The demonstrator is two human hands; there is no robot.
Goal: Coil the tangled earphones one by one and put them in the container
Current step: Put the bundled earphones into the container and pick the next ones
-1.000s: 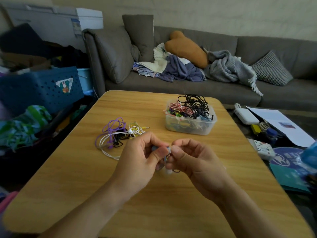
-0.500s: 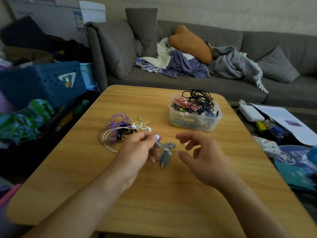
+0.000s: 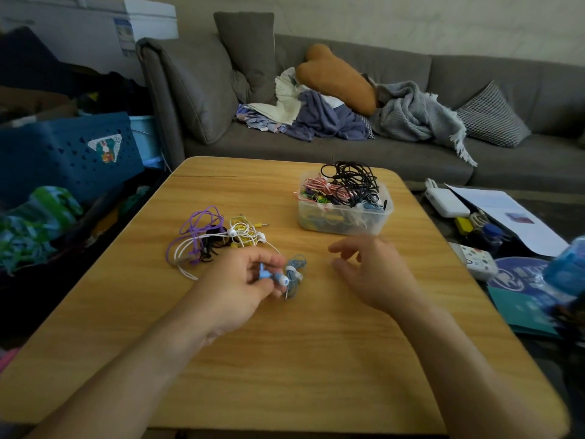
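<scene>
My left hand (image 3: pixel 240 283) pinches a coiled blue earphone (image 3: pixel 292 275) by its buds, just above the wooden table (image 3: pixel 316 359). Its plug hangs down at the bundle's lower end. My right hand (image 3: pixel 370 270) hovers to the right of the bundle with relaxed fingers and holds nothing. A tangle of purple, white, black and yellow earphones (image 3: pixel 215 237) lies on the table to the left, behind my left hand. The clear plastic container (image 3: pixel 345 221) stands at the table's far right, heaped with several coiled earphones, black ones on top.
A grey sofa (image 3: pixel 348 122) with cushions and clothes runs behind the table. A blue crate (image 3: pixel 63 153) and bags sit on the floor at the left. Papers (image 3: pixel 506 217), chargers and a blue bottle (image 3: pixel 566 270) lie on the floor at the right.
My right hand has let go of the blue earphone bundle and moved away to the right. My left hand keeps hold of it and has stayed near the table's middle.
</scene>
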